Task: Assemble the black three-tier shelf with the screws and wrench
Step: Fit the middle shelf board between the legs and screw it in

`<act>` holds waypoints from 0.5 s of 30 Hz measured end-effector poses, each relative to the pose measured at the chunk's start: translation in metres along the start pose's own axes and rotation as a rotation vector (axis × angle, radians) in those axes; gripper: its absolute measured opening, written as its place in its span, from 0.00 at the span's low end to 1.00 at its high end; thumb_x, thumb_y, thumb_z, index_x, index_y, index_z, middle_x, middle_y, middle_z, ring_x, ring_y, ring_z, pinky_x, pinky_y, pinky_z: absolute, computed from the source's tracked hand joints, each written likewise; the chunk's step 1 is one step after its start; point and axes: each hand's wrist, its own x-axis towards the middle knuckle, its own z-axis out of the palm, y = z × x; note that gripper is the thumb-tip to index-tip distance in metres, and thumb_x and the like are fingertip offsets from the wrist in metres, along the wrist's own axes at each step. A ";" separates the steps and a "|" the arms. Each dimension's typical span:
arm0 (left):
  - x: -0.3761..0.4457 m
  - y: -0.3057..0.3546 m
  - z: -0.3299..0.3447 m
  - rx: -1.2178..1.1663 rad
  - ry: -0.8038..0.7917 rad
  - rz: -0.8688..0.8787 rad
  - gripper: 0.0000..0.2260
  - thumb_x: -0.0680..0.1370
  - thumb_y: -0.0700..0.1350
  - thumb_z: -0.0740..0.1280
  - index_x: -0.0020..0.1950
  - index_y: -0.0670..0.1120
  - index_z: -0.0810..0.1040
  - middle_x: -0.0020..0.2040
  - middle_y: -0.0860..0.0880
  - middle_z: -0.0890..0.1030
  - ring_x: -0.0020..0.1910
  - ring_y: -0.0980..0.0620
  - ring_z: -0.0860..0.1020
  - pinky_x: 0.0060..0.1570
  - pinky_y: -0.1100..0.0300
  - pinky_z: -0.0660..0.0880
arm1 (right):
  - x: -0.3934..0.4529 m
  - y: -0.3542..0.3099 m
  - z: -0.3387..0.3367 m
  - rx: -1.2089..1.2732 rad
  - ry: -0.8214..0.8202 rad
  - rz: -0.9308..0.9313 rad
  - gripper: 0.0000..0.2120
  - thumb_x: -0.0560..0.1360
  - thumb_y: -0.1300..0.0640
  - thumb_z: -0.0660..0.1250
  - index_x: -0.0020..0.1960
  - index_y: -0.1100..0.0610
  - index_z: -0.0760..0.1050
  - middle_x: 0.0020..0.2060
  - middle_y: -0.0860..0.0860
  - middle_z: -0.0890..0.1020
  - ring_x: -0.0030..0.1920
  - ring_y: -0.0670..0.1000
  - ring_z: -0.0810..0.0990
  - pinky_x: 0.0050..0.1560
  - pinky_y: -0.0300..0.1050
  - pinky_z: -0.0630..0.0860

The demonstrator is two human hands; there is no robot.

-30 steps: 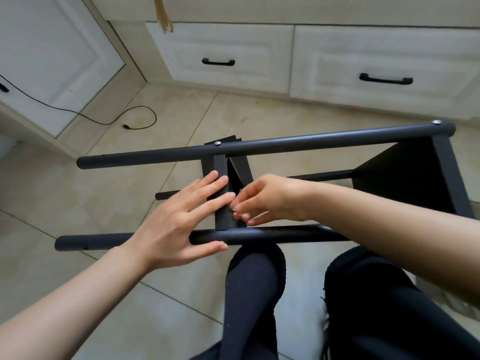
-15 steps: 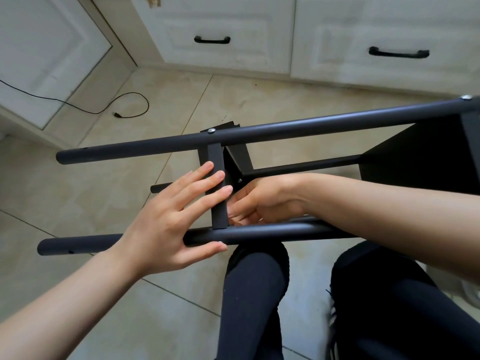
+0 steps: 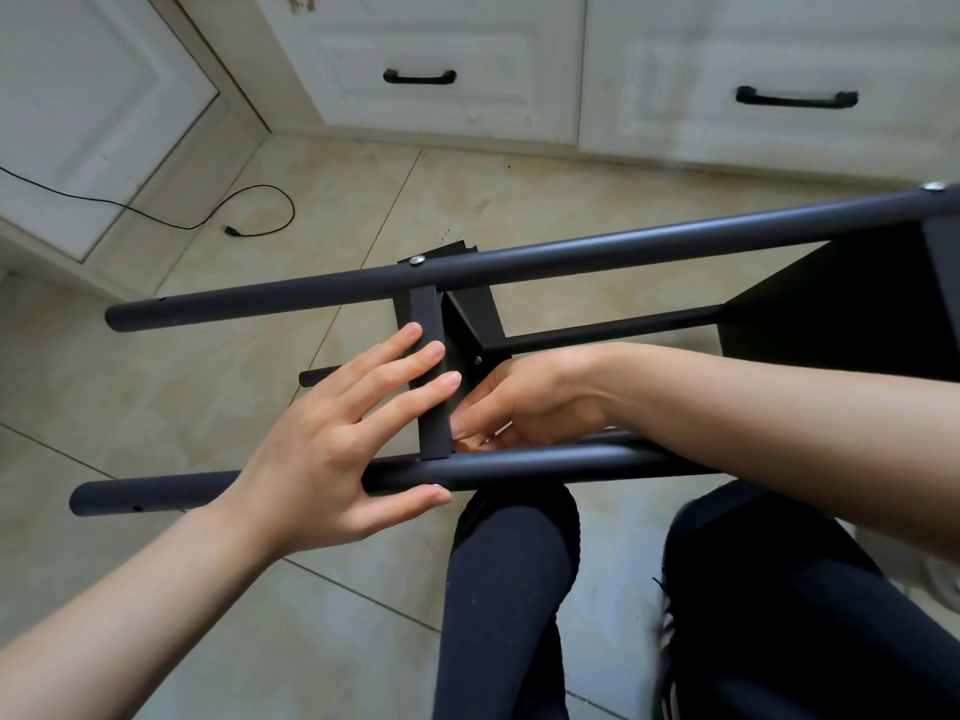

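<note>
1. The shelf (image 3: 519, 262) lies on its side above the tile floor (image 3: 156, 366), across the person's knees, its poles running left to right. Two tiers look already fixed: one edge-on at the middle, one at the right.
2. The left hand (image 3: 332, 449) lies flat with straight fingers (image 3: 415, 356) pressed on the middle tier's edge (image 3: 434, 397) and the thumb under the near pole (image 3: 545, 462).
3. The right hand (image 3: 519, 407) reaches in behind that tier, fingers curled at the joint. Whether it pinches a screw or the wrench cannot be told.
4. The frame is probably stiff painted metal, light enough to steady with a flat palm, but smooth and likely to roll.
5. The best holds seem to be the poles beside a joint. Screws (image 3: 417, 260) are small and easily dropped.
</note>
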 end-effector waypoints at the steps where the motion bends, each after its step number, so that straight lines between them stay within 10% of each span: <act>1: 0.000 0.000 0.000 0.001 0.002 0.002 0.32 0.76 0.62 0.69 0.73 0.42 0.72 0.76 0.43 0.69 0.79 0.42 0.62 0.74 0.45 0.66 | 0.000 0.000 0.000 -0.012 0.006 0.005 0.12 0.80 0.61 0.64 0.37 0.58 0.77 0.34 0.52 0.77 0.36 0.48 0.76 0.46 0.40 0.74; 15: 0.000 -0.001 0.001 0.005 0.004 0.010 0.32 0.77 0.62 0.68 0.74 0.43 0.71 0.76 0.43 0.69 0.79 0.43 0.62 0.75 0.48 0.64 | 0.002 -0.001 0.000 -0.068 0.058 0.054 0.10 0.79 0.57 0.66 0.40 0.58 0.77 0.37 0.51 0.79 0.37 0.48 0.77 0.49 0.42 0.74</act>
